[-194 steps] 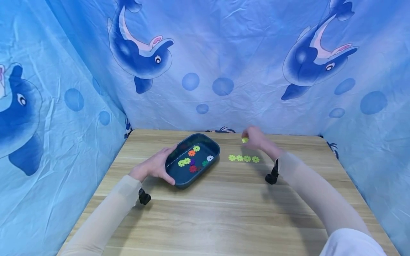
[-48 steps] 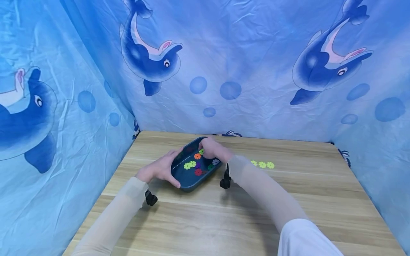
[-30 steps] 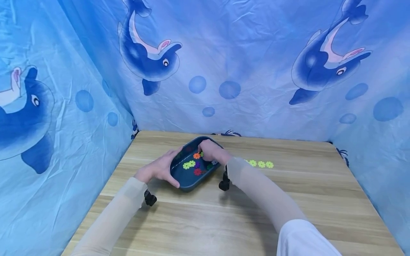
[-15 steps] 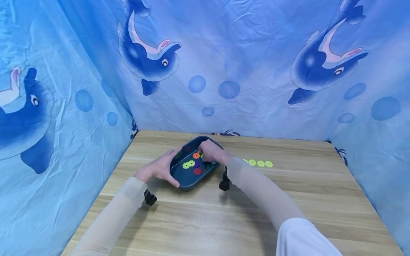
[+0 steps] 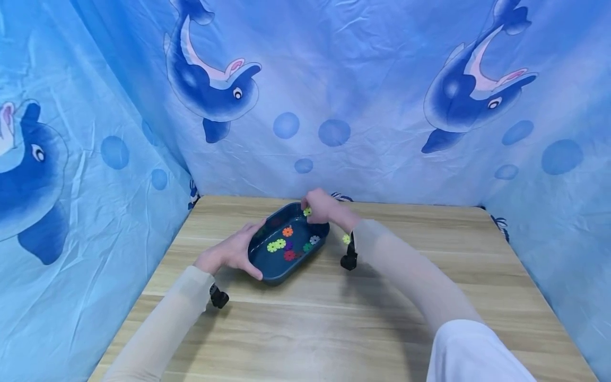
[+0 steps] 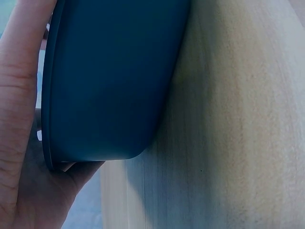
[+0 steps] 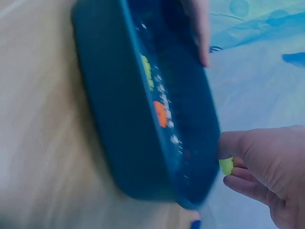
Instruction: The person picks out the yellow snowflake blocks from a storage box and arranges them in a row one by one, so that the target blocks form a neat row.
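A dark blue-green tray sits tilted to the view at the back left of the table, gripped at its left end by the left hand. Fingers and thumb of that hand spread round the tray's wall in the left wrist view. Above the tray's far right end, the right hand pinches a yellow-green flower piece; the right wrist view shows this piece between thumb and fingers. Inside the tray lie two yellow-green pieces, an orange one, a red one, and purple, green and white ones.
On the wooden table, right of the tray, a yellow-green piece shows beside the right wrist; the sleeve hides the area beyond it. Blue dolphin-print cloth hangs behind the table and along both sides.
The right hand has risen from inside the tray, lifting a yellow-green piece above its far right end. The left hand keeps its grip on the tray. The head view has shifted slightly.
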A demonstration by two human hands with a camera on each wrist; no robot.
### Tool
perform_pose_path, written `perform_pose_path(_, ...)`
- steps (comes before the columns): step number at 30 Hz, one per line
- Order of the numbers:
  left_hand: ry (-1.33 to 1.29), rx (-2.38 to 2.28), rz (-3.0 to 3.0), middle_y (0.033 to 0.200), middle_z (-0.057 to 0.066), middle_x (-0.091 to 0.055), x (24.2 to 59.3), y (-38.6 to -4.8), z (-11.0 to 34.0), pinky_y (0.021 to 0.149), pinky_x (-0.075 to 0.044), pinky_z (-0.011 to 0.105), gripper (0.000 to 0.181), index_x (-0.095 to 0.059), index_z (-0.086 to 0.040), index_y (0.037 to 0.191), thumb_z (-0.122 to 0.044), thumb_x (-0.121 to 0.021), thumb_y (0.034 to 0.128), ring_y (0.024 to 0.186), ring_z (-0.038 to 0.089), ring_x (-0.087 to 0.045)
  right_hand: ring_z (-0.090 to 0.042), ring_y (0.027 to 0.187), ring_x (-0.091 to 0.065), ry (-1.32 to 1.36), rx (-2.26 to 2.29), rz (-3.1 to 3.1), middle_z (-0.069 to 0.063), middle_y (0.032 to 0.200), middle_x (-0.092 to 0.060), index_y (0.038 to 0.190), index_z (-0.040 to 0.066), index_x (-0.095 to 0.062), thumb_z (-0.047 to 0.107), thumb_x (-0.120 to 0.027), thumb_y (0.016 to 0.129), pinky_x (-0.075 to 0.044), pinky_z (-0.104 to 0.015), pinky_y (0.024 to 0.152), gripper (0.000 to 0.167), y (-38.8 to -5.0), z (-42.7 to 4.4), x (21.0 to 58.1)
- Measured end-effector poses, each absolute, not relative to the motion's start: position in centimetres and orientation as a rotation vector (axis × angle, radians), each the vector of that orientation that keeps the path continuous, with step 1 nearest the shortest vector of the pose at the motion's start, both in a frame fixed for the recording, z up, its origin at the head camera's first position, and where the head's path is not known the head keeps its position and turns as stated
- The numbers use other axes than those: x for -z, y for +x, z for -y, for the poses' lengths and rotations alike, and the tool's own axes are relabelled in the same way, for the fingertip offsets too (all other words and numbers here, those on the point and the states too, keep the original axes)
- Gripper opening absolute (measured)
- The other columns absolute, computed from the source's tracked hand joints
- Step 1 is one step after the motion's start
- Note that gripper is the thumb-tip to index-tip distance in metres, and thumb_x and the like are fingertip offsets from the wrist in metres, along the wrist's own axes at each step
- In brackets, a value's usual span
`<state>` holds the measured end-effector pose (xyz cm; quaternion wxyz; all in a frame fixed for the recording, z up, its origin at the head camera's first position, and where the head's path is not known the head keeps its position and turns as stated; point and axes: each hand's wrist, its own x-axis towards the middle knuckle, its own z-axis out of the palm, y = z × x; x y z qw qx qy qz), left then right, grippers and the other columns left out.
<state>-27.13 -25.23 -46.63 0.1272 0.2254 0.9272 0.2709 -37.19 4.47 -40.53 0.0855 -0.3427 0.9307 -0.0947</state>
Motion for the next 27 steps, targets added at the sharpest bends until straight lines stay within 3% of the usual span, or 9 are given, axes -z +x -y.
perform_pose_path(14,0.654,-0.788,-2.698,0.169,0.027,-0.027,46.6,-27.1,25.2,0.12,-0.041,0.066,0.156,-0.009,-0.01,0.172,-0.051,-0.105,0.0562,0.148,0.048,-0.041,-0.033,0.107,-0.07,-1.0,0.457,-2.913,-0.016,0.113,-0.078,0.111,0.0,-0.078,0.007,-0.081,0.086,-0.058,-0.046,0.097,0.026,-37.9,-12.2,38.7)
perform_pose_path(21,0.653,-0.781,-2.704,0.168,0.026,-0.028,46.7,-27.2,25.2,0.119,-0.042,0.066,0.157,-0.01,-0.011,0.172,-0.053,-0.105,0.0549,0.147,0.046,-0.042,-0.037,0.11,-0.069,-0.914,0.524,-2.929,-0.019,0.114,-0.076,0.112,-0.001,-0.077,0.003,-0.079,0.081,-0.057,-0.05,0.101,0.031,-37.7,-15.9,38.8)
perform_pose_path(27,0.651,-0.778,-2.698,0.168,0.025,-0.029,46.8,-27.4,25.3,0.119,-0.042,0.065,0.158,-0.01,-0.012,0.172,-0.057,-0.104,0.0539,0.146,0.045,-0.043,-0.038,0.116,-0.069,-0.809,0.531,-2.91,-0.019,0.121,-0.075,0.117,0.001,-0.076,0.005,-0.08,0.085,-0.057,-0.051,0.105,0.033,-37.4,-18.4,39.0)
